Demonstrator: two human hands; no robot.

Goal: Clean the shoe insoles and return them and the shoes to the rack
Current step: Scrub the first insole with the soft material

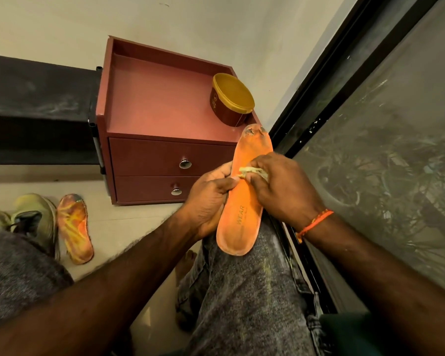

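Pale floor tiles run under a maroon two-drawer cabinet (165,150). Far left of that cabinet sit yellow-green shoes (28,222) with a second orange insole (75,228) lying beside them. On the cabinet's top right stands a gold-lidded tub (231,100). In front of the cabinet, over my knee, my left hand (208,204) grips the orange insole (242,201) by its edge, while my right hand (280,188) pinches a small cloth (253,172) against it.
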